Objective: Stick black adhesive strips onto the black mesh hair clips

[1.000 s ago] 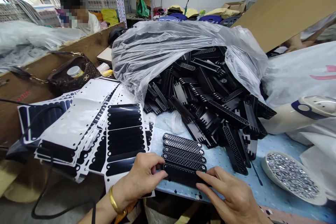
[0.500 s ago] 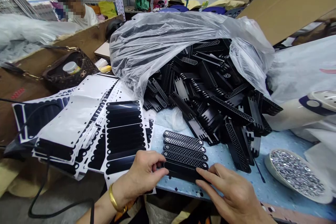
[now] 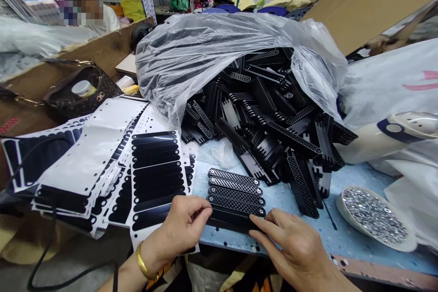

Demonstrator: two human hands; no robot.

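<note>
Several black patterned strips [image 3: 236, 191] lie side by side on the blue speckled table. At their near edge is a plain black piece [image 3: 229, 220]. My left hand [image 3: 186, 221] is closed, thumb and index finger pinched at this piece's left end; what the fingertips hold is too small to tell. My right hand [image 3: 290, 237] rests index fingertip and thumb on the piece's right end, fingers apart. A white sheet of black adhesive strips [image 3: 157, 178] lies left of the strips. A bowl of small metal rings [image 3: 376, 216] stands to the right.
A large heap of black parts [image 3: 273, 118] spills from a clear plastic bag [image 3: 191, 50]. More sheets [image 3: 85, 150] and a brown handbag [image 3: 82, 89] lie at left. A white and navy device [image 3: 400, 134] is at right. A person [image 3: 82, 2] sits at the back left.
The view has shifted slightly, moving the scene left in the picture. My left thumb and index finger have closed together at the piece's left end. My right hand stays on its right end.
</note>
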